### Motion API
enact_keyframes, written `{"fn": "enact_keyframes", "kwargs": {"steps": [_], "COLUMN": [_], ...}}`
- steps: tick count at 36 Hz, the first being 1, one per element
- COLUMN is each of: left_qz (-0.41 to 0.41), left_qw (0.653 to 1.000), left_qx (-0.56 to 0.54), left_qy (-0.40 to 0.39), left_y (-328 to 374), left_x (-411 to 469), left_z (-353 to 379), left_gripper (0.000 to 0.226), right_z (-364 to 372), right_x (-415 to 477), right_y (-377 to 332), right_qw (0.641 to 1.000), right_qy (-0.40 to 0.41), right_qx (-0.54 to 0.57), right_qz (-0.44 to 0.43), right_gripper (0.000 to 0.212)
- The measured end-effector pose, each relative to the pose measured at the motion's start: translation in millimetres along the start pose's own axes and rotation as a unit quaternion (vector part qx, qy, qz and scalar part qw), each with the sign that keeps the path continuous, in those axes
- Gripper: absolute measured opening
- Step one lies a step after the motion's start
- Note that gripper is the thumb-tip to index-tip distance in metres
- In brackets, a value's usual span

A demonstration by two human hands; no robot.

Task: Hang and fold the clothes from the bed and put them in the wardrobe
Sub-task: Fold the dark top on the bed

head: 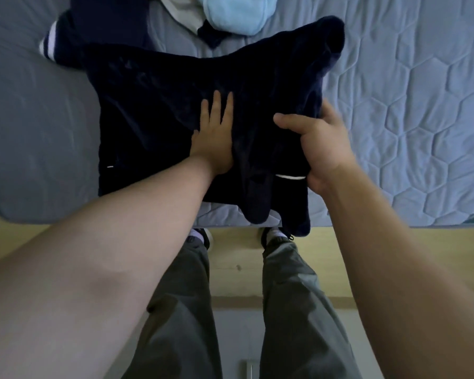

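While the navy garment (175, 105) is pressed flat on the bed (394, 105) by the open left hand (214, 138), its edge, gripped by the right hand (320, 149), should be folded over evenly.

Light blue garment (230, 17) cut by top edge; right hand (322, 149) fingers under navy garment (162, 105).
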State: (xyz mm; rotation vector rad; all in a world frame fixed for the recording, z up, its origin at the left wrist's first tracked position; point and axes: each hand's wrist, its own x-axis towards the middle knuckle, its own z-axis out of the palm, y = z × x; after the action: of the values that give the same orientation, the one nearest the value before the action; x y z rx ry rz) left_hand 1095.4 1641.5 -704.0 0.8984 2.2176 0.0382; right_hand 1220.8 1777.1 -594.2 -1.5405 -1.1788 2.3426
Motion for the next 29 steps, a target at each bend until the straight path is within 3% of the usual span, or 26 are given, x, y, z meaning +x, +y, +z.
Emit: {"fn": "enact_keyframes", "kwargs": {"steps": [2, 4, 5, 8, 12, 14, 16, 21, 24, 26, 29], "left_qz": [0.043, 0.043, 0.012, -0.089, -0.132, -0.144, -0.142, -0.121, -0.186, -0.224, -0.192], "left_qw": [0.994, 0.965, 0.935, 0.809, 0.674, 0.632, 0.618, 0.569, 0.525, 0.536, 0.556], "left_qx": [-0.099, -0.255, -0.354, -0.58, -0.724, -0.757, -0.77, -0.812, -0.83, -0.813, -0.805], "left_qy": [-0.035, -0.041, -0.031, -0.037, -0.056, -0.079, -0.071, -0.051, -0.028, -0.032, -0.076], "left_y": [-16, -29, -36, -60, -105, -129, -154, -207, -234, -252, -270], "left_x": [-3, -9, -14, -32, -57, -70, -82, -97, -91, -88, -88], "left_z": [-21, -44, -56, -86, -97, -93, -85, -68, -55, -47, -47], "left_gripper": [0.096, 0.08, 0.072, 0.077, 0.047, 0.035, 0.041, 0.03, 0.048, 0.056, 0.065], "right_z": [22, 47, 61, 109, 178, 212, 242, 296, 314, 322, 326], "right_x": [-9, -17, -21, -32, -36, -34, -28, 3, 26, 39, 51], "right_y": [-2, -4, -5, -2, 13, 24, 38, 75, 97, 110, 118], "right_qw": [1.0, 0.998, 0.997, 0.989, 0.974, 0.967, 0.961, 0.95, 0.944, 0.943, 0.926], "right_qy": [0.002, 0.01, 0.013, 0.025, 0.041, 0.052, 0.056, 0.045, 0.014, -0.01, -0.022], "right_qx": [-0.013, -0.038, -0.054, -0.103, -0.181, -0.213, -0.24, -0.294, -0.32, -0.33, -0.377], "right_qz": [-0.021, -0.044, -0.057, -0.099, -0.13, -0.129, -0.123, -0.095, -0.078, -0.044, -0.02], "right_gripper": [0.038, 0.039, 0.04, 0.046, 0.062, 0.071, 0.077, 0.082, 0.088, 0.092, 0.085]}}
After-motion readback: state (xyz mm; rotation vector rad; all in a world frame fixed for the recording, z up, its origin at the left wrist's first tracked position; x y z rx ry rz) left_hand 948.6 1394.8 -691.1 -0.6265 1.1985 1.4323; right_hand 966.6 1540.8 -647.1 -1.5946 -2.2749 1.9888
